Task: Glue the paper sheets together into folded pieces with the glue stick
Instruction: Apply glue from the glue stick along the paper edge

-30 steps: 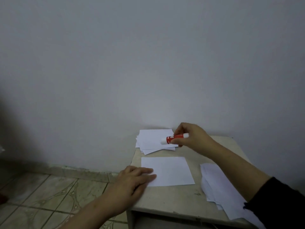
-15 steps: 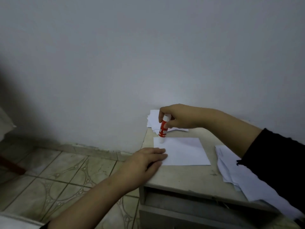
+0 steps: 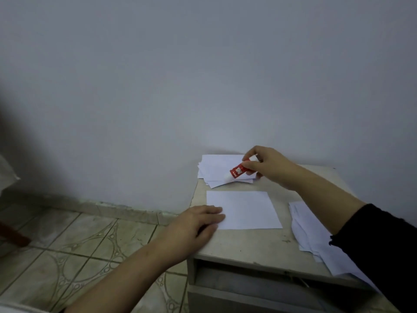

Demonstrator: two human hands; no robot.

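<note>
Right paper pile (image 3: 316, 236) partly sleeve-hidden

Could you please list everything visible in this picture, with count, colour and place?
single sheet: one, white, flat in the middle of the table top
far stack of paper: one, white, at the back of the table by the wall
side pile of paper: one, white, at the table's right edge, partly under the right arm
glue stick: one, red with white tip, tilted above the far stack
table: one, pale beige, against the wall
wall: one, grey-white, behind the table
floor: patterned tiles, left of the table
left hand: one, fingers flat on the single sheet's near left corner
right hand: one, black sleeve, holds the glue stick
</note>
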